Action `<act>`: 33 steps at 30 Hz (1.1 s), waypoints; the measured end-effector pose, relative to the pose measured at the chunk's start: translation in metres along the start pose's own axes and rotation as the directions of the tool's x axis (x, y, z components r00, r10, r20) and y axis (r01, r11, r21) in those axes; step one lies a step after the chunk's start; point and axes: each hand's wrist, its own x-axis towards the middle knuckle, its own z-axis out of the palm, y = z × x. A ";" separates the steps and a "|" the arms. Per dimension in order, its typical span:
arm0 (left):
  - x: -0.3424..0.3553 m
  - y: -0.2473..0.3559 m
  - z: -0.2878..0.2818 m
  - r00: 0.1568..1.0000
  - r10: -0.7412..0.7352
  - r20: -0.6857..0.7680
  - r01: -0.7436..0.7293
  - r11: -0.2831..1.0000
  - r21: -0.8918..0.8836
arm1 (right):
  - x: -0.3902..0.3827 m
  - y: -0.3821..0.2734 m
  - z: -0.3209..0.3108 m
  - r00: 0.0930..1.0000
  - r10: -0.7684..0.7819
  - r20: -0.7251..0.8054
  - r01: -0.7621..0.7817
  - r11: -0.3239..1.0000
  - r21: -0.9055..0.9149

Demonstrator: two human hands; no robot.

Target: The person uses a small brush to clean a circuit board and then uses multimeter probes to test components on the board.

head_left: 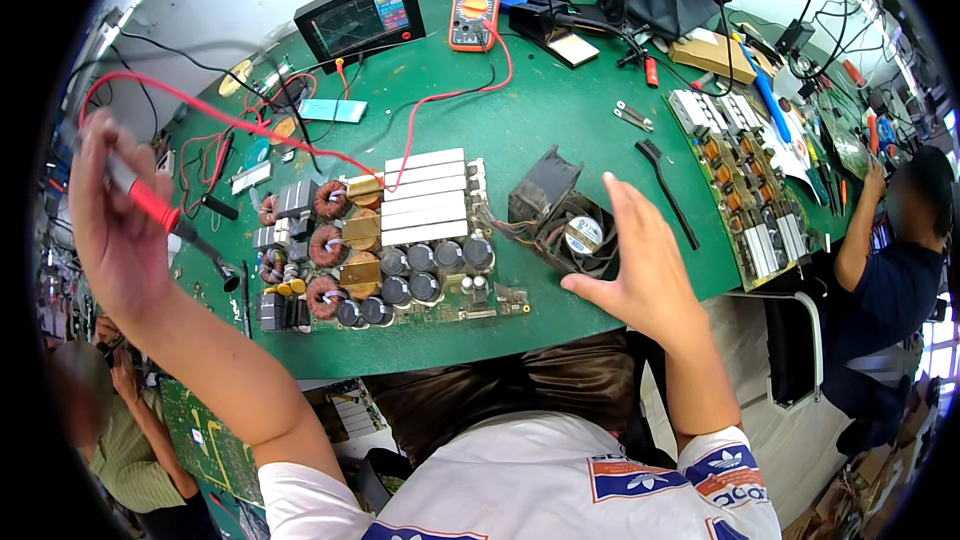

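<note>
My left hand (125,230) is raised at the left, left of the circuit board, with fingers closed round a red test probe (155,205) whose dark end points down to the right. A red lead arcs over from that hand toward the board. My right hand (640,265) has thumb and fingers spread at the right side of a black cooling fan (585,240); I cannot tell if it touches. Thin wires join the fan to the large circuit board (440,315), which carries white heat sinks (425,195), copper coils (325,245) and dark round capacitors (450,255).
An orange multimeter (475,8) and a black-framed screen (360,20) stand at the back of the green table (560,120). A black brush (668,195) lies right of the fan. Farther right are a second board (745,185) and a co-worker (885,270); another person (140,430) is at lower left.
</note>
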 end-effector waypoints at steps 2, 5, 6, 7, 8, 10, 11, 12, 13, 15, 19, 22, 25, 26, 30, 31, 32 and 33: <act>-0.008 0.001 -0.013 0.995 -0.010 0.104 0.015 0.999 -0.042 | -0.001 0.000 0.007 1.000 0.018 0.016 -0.018 1.000 0.003; -0.018 -0.006 -0.018 0.996 -0.026 0.089 0.029 0.999 -0.033 | 0.001 0.000 0.016 1.000 0.001 0.024 -0.001 1.000 0.021; -0.018 -0.011 -0.019 0.994 -0.047 0.100 0.051 0.998 -0.036 | 0.002 0.002 0.020 1.000 0.000 0.015 -0.001 0.999 0.040; -0.017 -0.014 -0.020 0.992 -0.067 0.111 0.072 0.997 -0.038 | 0.003 0.003 0.022 1.000 0.001 0.005 -0.001 0.998 0.061; -0.014 -0.018 -0.021 0.975 -0.070 0.210 0.088 0.993 -0.075 | 0.006 0.005 0.026 0.998 -0.027 -0.052 0.029 0.999 0.035; -0.010 -0.025 -0.016 0.989 -0.077 0.130 0.087 0.994 -0.074 | 0.014 0.014 0.030 0.996 -0.042 -0.076 0.047 0.997 0.058; -0.009 -0.028 -0.012 0.993 -0.080 0.090 0.087 0.993 -0.075 | 0.019 0.017 0.032 0.995 -0.049 -0.088 0.055 0.996 0.067; -0.007 -0.032 -0.010 0.990 -0.108 0.091 0.117 0.988 -0.096 | 0.024 0.019 0.034 0.995 -0.043 -0.095 0.048 0.998 0.051; -0.005 -0.034 -0.010 0.989 -0.112 0.100 0.121 0.989 -0.090 | 0.029 0.019 0.035 0.994 -0.047 -0.096 0.052 0.997 0.051; -0.003 -0.041 -0.010 0.986 -0.120 0.119 0.130 0.989 -0.076 | 0.038 0.020 0.038 0.994 -0.055 -0.099 0.060 0.997 0.051; -0.006 -0.054 0.006 0.981 -0.139 0.134 0.147 0.988 -0.049 | 0.062 0.039 0.051 0.984 -0.110 -0.139 0.119 0.991 0.059; -0.010 -0.076 0.023 0.977 -0.170 0.127 0.173 0.985 -0.007 | 0.071 0.041 0.049 0.963 -0.164 -0.213 0.129 0.977 -0.167; -0.028 -0.078 0.048 0.967 -0.210 0.146 0.193 0.974 0.120 | 0.071 0.005 0.026 0.912 -0.198 -0.359 0.180 0.980 -0.084; -0.035 -0.079 0.058 0.959 -0.206 0.194 0.174 0.970 0.172 | 0.068 -0.008 0.015 0.909 -0.184 -0.373 0.211 0.977 0.031; -0.063 -0.079 0.091 0.897 -0.268 0.352 0.141 0.928 0.346 | 0.060 -0.053 -0.013 0.937 -0.155 -0.313 0.293 0.835 0.465; -0.069 -0.080 0.098 0.880 -0.243 0.407 0.104 0.937 0.335 | 0.059 -0.061 -0.019 0.960 -0.163 -0.227 0.263 0.802 0.537; -0.075 -0.080 0.105 0.852 -0.269 0.449 0.121 0.935 0.332 | 0.059 -0.066 -0.025 0.980 -0.168 -0.110 0.201 0.813 0.546; -0.080 -0.081 0.110 0.822 -0.295 0.488 0.137 0.933 0.332 | 0.058 -0.070 -0.030 0.985 -0.171 0.010 0.137 0.824 0.550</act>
